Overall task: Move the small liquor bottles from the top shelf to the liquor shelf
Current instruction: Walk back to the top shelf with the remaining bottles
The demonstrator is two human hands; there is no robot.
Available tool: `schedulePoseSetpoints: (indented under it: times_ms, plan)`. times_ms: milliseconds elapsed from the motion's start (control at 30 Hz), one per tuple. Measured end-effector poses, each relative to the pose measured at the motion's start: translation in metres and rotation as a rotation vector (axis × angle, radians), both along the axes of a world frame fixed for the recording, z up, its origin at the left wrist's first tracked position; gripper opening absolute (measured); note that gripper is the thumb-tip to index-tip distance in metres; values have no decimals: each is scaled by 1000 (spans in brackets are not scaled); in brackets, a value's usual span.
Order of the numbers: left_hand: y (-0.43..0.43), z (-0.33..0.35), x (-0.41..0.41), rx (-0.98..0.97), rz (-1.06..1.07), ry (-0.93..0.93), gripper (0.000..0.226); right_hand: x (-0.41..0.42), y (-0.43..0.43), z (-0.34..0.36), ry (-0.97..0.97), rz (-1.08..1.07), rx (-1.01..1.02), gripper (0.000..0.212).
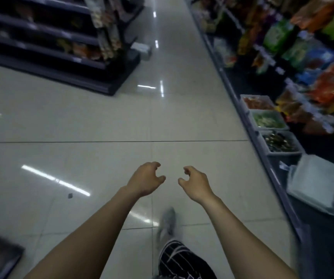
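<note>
From the head camera I see my left hand (145,179) and right hand (196,183) held out over the glossy beige tiled floor (81,121), fingers curled apart, gripping nothing. I cannot spot any small liquor bottles on the blurred dark shelves (303,57).

Nothing here is showing readable words. The snack bags (321,63) along the right shelving are blurring into patches of colour, the price tags (279,70) on the shelf rails are appearing only as pale smears, and the dark shelves (47,47) on the left are giving no legible label.
</note>
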State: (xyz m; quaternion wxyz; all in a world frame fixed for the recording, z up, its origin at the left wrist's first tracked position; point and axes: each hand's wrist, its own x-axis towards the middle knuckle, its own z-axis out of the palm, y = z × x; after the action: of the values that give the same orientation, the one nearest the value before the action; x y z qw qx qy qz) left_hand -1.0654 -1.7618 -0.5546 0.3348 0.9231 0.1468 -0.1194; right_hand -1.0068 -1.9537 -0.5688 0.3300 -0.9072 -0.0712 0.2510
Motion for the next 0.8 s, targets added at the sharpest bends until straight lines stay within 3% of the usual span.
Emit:
schedulePoseSetpoints:
  times_ms: [433,800]
  plan:
    - [323,11,148,6,471,89,60,226,352,9,2,498,23,60]
    - [574,-2,230,-18,623,52,59,342,637,-1,-4,679,19,59]
